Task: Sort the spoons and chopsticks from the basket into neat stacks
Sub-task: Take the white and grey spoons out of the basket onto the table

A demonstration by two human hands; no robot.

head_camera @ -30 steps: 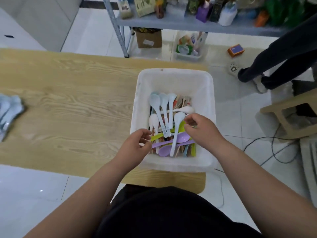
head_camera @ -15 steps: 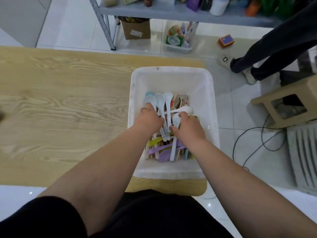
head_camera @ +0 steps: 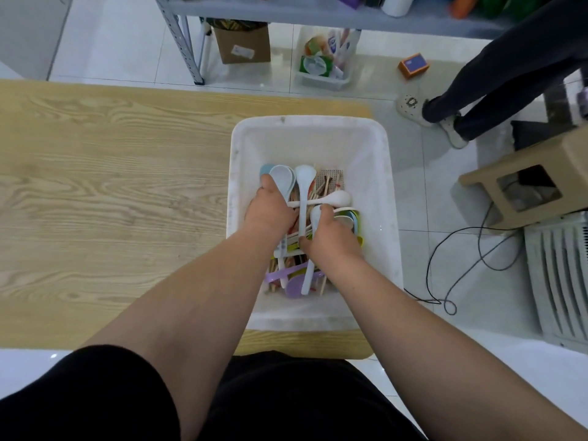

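A white plastic basket [head_camera: 389, 198] sits at the right end of the wooden table [head_camera: 111, 192]. Inside lies a jumble of pale blue and white spoons [head_camera: 304, 183], purple spoons [head_camera: 296, 286], green ones and wooden chopsticks [head_camera: 326, 186]. Both my hands are down in the basket. My left hand [head_camera: 269, 214] curls around the handles of the pale blue spoons at the left side. My right hand [head_camera: 331, 240] grips a white spoon near its bowl in the middle of the pile; its fingertips are hidden.
A metal shelf [head_camera: 286, 7] stands beyond the table, with a cardboard box [head_camera: 241, 46] and a small bin [head_camera: 324, 62] under it. Another person's legs [head_camera: 496, 78] stand at the right. A wooden stool [head_camera: 525, 186], cables [head_camera: 451, 272] and a white grille [head_camera: 563, 281] lie right of the basket.
My view has tilted down and closer. My left hand went from the basket's near edge into the pile and closed on the blue spoons. My right hand sank lower onto a white spoon.
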